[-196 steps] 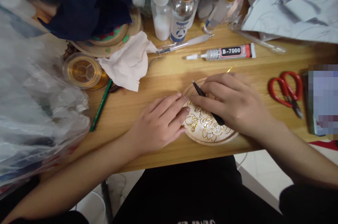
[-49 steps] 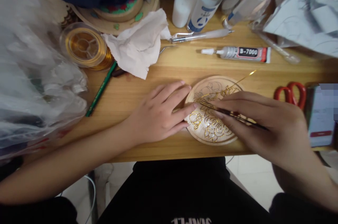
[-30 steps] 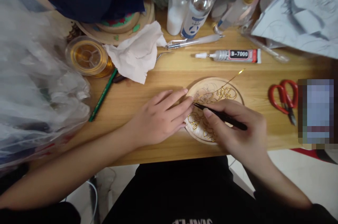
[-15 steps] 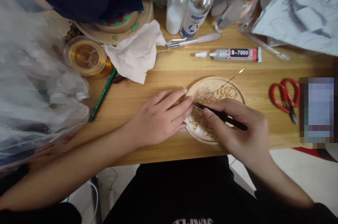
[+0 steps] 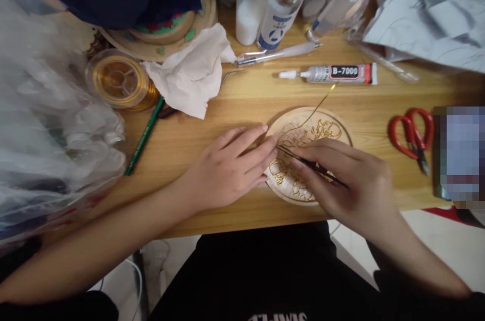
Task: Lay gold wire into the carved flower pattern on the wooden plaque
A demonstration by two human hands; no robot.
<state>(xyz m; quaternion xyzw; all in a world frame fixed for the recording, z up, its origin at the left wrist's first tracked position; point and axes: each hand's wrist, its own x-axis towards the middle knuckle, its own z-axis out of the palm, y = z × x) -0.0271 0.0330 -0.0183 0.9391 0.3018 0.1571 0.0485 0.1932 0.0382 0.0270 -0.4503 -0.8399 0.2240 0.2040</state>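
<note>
A round wooden plate (image 5: 341,121) lies on the table, its face pencilled with a drawing and partly outlined in gold wire. My left hand (image 5: 237,164) rests at the plate's left edge, fingers stretched out with the fingertips on it. Between the thumb and fingers of my right hand (image 5: 348,174) are dark tweezers (image 5: 312,164), their tips on the plate beside my left fingertips. From near the tips a loose length of gold wire (image 5: 319,104) slants up past the plate's far rim. My right hand hides the plate's lower right part.
Beyond the plate lie a B-7000 glue tube (image 5: 341,73) and a pen-like tool (image 5: 280,53), with bottles (image 5: 280,18) behind. Red-handled cutters (image 5: 411,137) are at right. Left are a gold wire spool (image 5: 119,78), crumpled tissue (image 5: 193,73), a green pencil (image 5: 144,137) and plastic bags (image 5: 56,124).
The loose wire end has swung left and upward. The tweezers have turned slightly in my right hand, their tips staying near the same spot. My left hand has barely moved.
</note>
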